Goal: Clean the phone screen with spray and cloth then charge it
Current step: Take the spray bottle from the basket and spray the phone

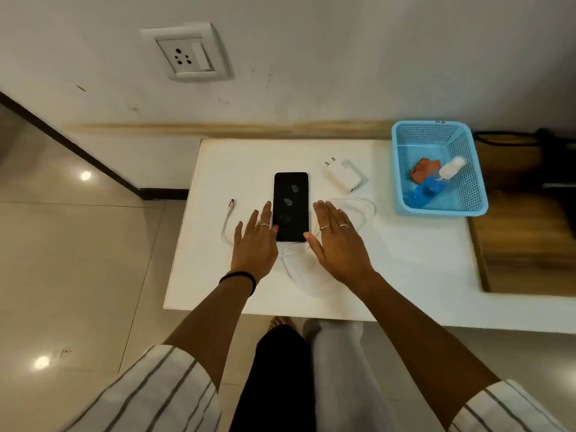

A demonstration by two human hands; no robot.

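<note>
Your left hand point(254, 241) and right hand point(338, 241): grip apart, fingers flat, holding nothing; black smudged glass phone point(291, 207) between them on the white bench point(405, 260).

You're facing a scuffed white wall point(311, 57) with a socket plate point(187, 53) upper left. A white table point(405, 260) butts against it, and the glossy tiled floor point(78, 260) on your left reflects two ceiling lights.

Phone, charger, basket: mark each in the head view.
phone point(291, 207), head view, middle of the dark smudged screen
charger point(343, 176), head view, top face of the white body
basket point(402, 169), head view, left mesh wall
</note>
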